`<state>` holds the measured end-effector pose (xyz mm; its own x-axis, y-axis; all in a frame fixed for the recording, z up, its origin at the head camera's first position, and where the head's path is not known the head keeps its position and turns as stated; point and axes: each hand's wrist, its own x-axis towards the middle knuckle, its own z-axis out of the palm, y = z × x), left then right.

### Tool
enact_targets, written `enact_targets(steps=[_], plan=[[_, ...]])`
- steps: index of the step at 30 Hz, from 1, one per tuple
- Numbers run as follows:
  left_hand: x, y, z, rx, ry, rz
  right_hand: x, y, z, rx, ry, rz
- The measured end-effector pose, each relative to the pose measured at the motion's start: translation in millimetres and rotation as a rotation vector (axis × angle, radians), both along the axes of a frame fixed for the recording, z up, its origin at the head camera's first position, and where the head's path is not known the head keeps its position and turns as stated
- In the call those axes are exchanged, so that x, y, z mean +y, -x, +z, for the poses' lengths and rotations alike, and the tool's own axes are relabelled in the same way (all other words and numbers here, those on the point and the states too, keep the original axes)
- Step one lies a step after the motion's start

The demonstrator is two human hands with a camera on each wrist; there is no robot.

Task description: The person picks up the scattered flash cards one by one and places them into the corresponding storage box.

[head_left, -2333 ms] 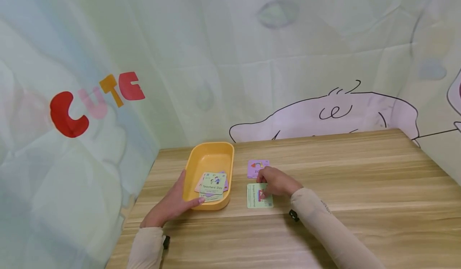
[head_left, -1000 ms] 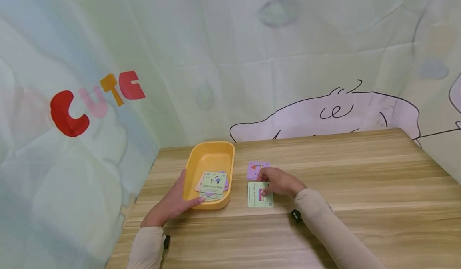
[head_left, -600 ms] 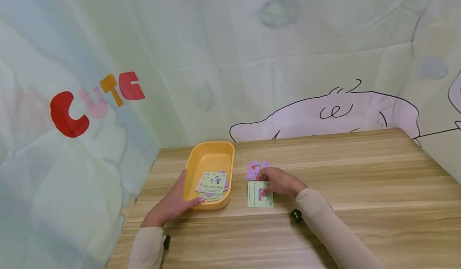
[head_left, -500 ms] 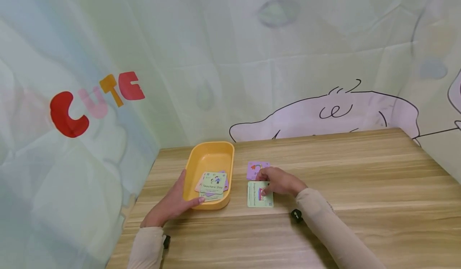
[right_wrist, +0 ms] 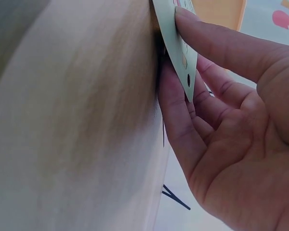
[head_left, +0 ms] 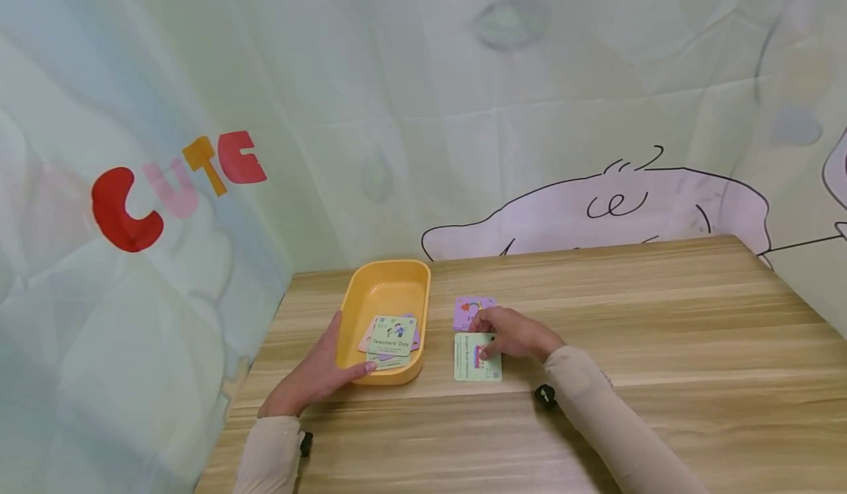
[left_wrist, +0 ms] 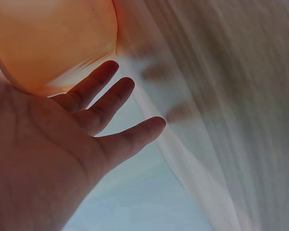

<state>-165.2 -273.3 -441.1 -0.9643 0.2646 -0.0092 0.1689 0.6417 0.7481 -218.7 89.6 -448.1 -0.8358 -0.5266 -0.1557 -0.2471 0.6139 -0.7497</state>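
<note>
A: How was the grip of the right hand [head_left: 512, 332] set?

B: Narrow: thumb above, forefinger beneath, pinching the green card [head_left: 466, 365], with that edge just off the worktop [head_left: 629, 332].

A: And beyond it?

B: The purple card [head_left: 466, 316] lay just past it, partly hidden by the hand. Leftward stood the tray [head_left: 384, 292], mixed cards [head_left: 390, 341] in its near end; the left hand [head_left: 314, 367] rested against it, fingers extended, thumb over the rim.

A: Which step was this?

B: Apparently the pickup; the next move seemingly called for a level lift clear of the worktop, then a carry, probably to the tray.
</note>
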Motion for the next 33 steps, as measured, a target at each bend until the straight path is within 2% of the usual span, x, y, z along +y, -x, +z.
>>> enact_targets(steps=[7,14,23,33], plan=[[-0.9,-0.6,-0.2,0.000,0.005,-0.003,1.0,-1.2,0.7,0.011,0.022,0.020],[-0.1,-1.1,1.1,0.008,-0.013,-0.018,1.2,0.4,-0.4,-0.029,0.037,0.005],[0.5,-2.8,1.6,-0.014,-0.012,-0.001,0.4,0.6,-1.8,-0.057,0.013,0.010],[1.4,-3.5,0.6,-0.003,-0.024,-0.009,3.6,3.5,-4.1,-0.018,0.032,0.046]])
